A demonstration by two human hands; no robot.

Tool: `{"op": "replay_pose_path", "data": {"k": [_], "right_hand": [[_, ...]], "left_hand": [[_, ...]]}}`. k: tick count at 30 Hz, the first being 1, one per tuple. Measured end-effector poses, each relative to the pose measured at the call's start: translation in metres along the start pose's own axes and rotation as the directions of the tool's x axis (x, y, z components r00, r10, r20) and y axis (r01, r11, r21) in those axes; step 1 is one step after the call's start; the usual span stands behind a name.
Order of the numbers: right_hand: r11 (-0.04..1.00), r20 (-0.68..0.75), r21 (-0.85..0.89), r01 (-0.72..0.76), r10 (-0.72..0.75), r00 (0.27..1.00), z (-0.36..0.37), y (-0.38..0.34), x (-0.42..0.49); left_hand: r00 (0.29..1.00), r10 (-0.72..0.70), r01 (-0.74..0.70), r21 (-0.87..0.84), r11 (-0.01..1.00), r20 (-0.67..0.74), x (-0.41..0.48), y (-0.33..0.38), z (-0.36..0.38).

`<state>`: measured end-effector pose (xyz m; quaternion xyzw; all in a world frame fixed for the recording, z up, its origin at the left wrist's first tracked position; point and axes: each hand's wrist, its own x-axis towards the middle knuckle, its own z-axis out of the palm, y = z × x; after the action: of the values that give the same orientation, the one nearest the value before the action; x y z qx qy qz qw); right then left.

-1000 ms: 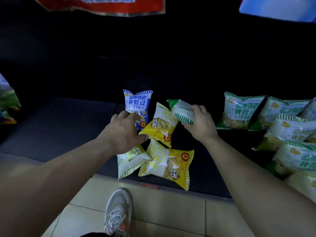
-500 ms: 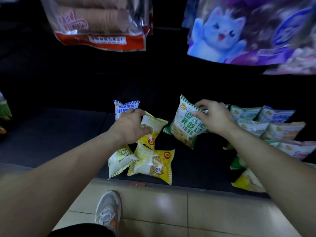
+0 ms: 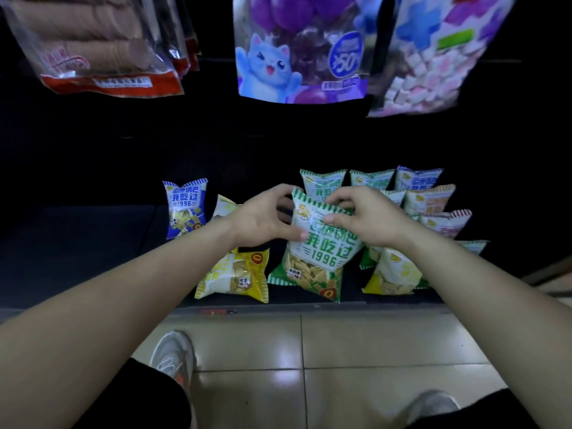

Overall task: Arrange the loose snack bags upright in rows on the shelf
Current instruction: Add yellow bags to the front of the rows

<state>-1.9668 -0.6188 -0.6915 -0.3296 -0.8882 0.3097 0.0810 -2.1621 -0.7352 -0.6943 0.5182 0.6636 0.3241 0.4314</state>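
A green-and-white snack bag (image 3: 318, 258) stands near the front of the dark low shelf (image 3: 93, 243). My left hand (image 3: 263, 218) grips its top left corner and my right hand (image 3: 368, 218) pinches its top right edge. Left of it a yellow bag (image 3: 235, 275) lies flat, another yellow bag (image 3: 224, 207) shows behind my left wrist, and a blue bag (image 3: 185, 209) stands upright. To the right, several green, blue and pink bags (image 3: 414, 193) stand in rows, with a yellow-green bag (image 3: 393, 274) in front.
Large hanging packs, a biscuit pack (image 3: 102, 48), a purple cat pack (image 3: 297, 48) and a marshmallow pack (image 3: 439, 54), hang above the shelf. Tiled floor (image 3: 340, 351) and my shoes (image 3: 173, 354) lie below the shelf's front edge.
My left hand left the yellow bags and came right onto the green bag. Both hands now hold that bag, nearer the shelf's front. The view has tilted up.
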Motion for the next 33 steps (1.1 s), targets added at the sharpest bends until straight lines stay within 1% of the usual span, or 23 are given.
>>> {"op": "replay_pose_path", "data": {"k": [3,6,9,12,15,18,22,26,28,31,33], "right_hand": [[0.999,-0.006,0.042,0.006,-0.005,1.000,-0.010,0.007,-0.004],[0.997,0.002,0.072,0.014,-0.014,1.000,-0.019,0.020,-0.006],[0.997,-0.007,0.074,-0.011,0.012,1.000,-0.028,0.033,-0.006],[0.991,-0.031,0.087,-0.098,0.101,0.994,-0.034,0.054,-0.008],[0.982,-0.038,0.054,-0.180,0.182,0.983,-0.036,0.083,-0.009],[0.965,-0.039,0.040,-0.258,0.260,0.965,-0.040,0.109,-0.008],[0.946,-0.035,0.057,-0.319,0.321,0.946,-0.039,0.138,-0.004],[0.937,-0.070,0.101,-0.336,0.343,0.937,-0.029,0.156,0.008],[0.934,-0.089,0.117,-0.338,0.349,0.933,-0.024,0.159,0.015],[0.936,-0.090,0.105,-0.335,0.344,0.934,-0.017,0.159,0.025],[0.938,-0.096,0.093,-0.335,0.344,0.934,-0.013,0.158,0.030]], "left_hand": [[0.998,0.066,-0.066,0.052,0.996,0.007,0.012,0.010,0.009],[0.997,0.079,-0.077,0.073,0.994,-0.023,0.026,0.015,0.017],[0.995,0.047,-0.033,0.155,0.987,-0.083,0.042,0.011,0.025],[0.988,0.005,0.032,0.241,0.970,-0.154,0.059,0.003,0.035],[0.979,-0.047,0.103,0.285,0.953,-0.199,0.080,-0.012,0.041],[0.965,-0.099,0.165,0.271,0.948,-0.243,0.103,-0.027,0.047],[0.942,-0.147,0.217,0.211,0.953,-0.303,0.129,-0.043,0.055],[0.908,-0.213,0.293,0.183,0.938,-0.361,0.153,-0.067,0.062],[0.903,-0.219,0.293,0.159,0.943,-0.370,0.164,-0.075,0.065],[0.892,-0.256,0.303,0.072,0.950,-0.373,0.177,-0.084,0.070],[0.885,-0.267,0.313,0.065,0.947,-0.382,0.185,-0.088,0.075]]}}
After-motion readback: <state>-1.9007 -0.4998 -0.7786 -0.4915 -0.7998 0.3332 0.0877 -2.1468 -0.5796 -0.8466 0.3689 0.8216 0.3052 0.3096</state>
